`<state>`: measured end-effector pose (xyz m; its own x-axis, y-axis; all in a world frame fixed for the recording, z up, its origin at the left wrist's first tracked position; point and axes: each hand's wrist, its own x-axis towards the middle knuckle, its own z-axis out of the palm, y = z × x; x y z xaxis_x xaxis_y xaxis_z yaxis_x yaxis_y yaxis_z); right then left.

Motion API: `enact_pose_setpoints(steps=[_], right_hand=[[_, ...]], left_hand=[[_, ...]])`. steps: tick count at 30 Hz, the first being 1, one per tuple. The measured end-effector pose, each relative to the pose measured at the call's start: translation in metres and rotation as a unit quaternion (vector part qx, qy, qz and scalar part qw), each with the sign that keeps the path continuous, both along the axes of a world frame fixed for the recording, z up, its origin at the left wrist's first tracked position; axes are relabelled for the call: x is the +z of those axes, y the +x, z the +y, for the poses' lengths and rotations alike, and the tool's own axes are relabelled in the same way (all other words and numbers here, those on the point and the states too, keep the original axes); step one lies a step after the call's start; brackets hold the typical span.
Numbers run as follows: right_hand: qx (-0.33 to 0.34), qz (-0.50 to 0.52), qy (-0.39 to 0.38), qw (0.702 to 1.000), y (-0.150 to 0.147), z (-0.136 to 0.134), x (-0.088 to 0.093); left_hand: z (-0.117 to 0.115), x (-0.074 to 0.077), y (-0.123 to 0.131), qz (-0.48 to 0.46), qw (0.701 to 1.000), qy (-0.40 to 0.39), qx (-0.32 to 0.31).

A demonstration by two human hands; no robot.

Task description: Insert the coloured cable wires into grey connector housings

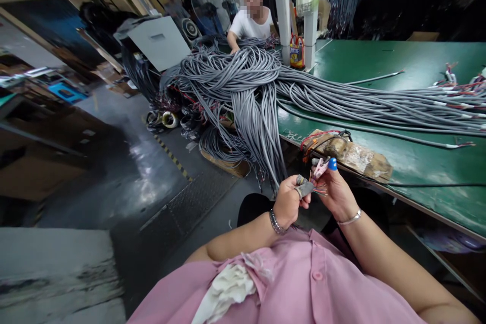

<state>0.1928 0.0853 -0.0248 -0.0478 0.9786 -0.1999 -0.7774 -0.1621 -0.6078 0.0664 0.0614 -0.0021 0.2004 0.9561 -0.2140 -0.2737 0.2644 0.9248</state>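
Note:
My left hand (287,202), with tape or covers on its fingers and a watch at the wrist, is closed on the end of a cable whose thin coloured wires (320,190) fan out to the right. Close beside it, my right hand (337,193) wears a blue cap on the thumb and a bracelet. Its fingers are closed on a small pale pink tool (321,167), near the wires. Both hands are in front of my chest, just off the table's edge.
Grey cables (250,73) lie in a big heap, hanging over the edge of the green table (417,182) and running right. A taped block (357,157) sits at the near edge. Across the heap is a person (254,23). White posts (283,10) stand behind.

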Motion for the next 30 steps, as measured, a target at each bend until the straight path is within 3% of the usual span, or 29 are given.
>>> enact_pose_setpoints(steps=[13, 16, 20, 22, 26, 30], right_hand=[[0.042, 0.012, 0.004, 0.999, 0.010, -0.004, 0.005], [-0.016, -0.049, 0.033, 0.998, 0.008, -0.006, 0.000], [-0.135, -0.173, 0.068, 0.973, 0.005, -0.006, -0.007], [-0.123, -0.168, 0.063, 0.976, 0.004, -0.005, -0.007], [-0.032, -0.060, 0.021, 0.997, 0.001, 0.000, 0.001], [-0.031, -0.012, 0.007, 0.999, 0.000, 0.003, 0.007]], left_hand=[[-0.008, 0.006, -0.010, -0.057, 0.997, 0.028, 0.040], [-0.006, 0.007, -0.006, -0.060, 0.997, 0.029, 0.041], [-0.004, 0.007, -0.001, -0.053, 0.997, 0.029, 0.050], [-0.002, 0.005, 0.001, -0.048, 0.997, 0.030, 0.051], [0.000, 0.000, 0.004, -0.046, 0.997, 0.034, 0.057], [0.002, -0.003, 0.004, -0.037, 0.997, 0.030, 0.061]])
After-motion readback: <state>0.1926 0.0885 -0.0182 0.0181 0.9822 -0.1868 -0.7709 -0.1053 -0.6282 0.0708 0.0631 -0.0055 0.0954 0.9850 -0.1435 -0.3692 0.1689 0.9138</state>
